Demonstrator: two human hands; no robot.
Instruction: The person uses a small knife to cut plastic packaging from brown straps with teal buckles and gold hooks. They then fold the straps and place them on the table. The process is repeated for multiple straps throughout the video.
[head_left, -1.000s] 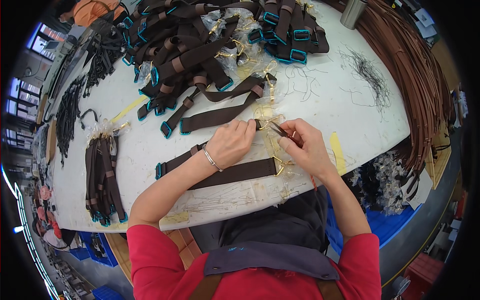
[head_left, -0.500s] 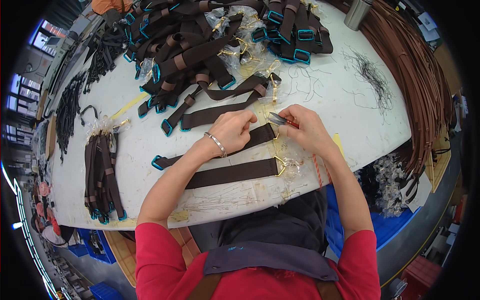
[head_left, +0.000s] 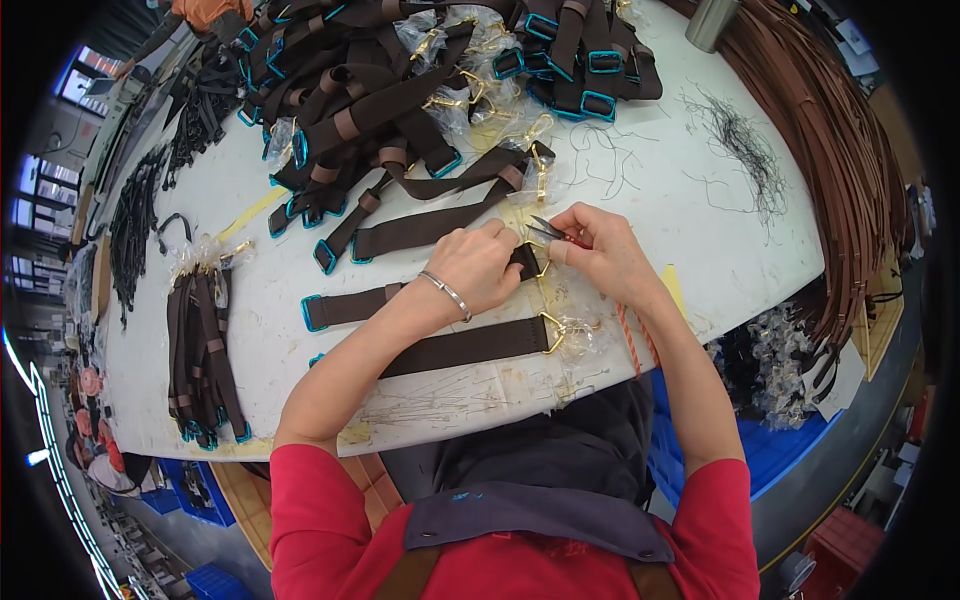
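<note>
My right hand [head_left: 603,252] grips small thread snips [head_left: 549,229] with red handles, their pointed blades apart and toward my left hand. My left hand [head_left: 478,266] is curled over a dark brown webbing strap [head_left: 355,304], its fingers pinching it near the end. That strap has a blue buckle [head_left: 315,312] at its left end and a gold ring [head_left: 543,262] at its right end, between my hands. Closer to me lies a second strap [head_left: 465,347] with a gold ring and clear plastic wrap [head_left: 577,338]. My left forearm hides part of both straps.
A big heap of similar straps [head_left: 380,110] fills the table's far side. At left lies a strap bundle [head_left: 200,345]. Loose black threads [head_left: 745,150] and long brown strips [head_left: 830,120] are at right, with a metal flask [head_left: 712,25] at the far edge.
My left hand has shifted slightly right and down along the strap. The strap's buckle end now lies flatter and shows more fully. The snips have moved a little left and up.
</note>
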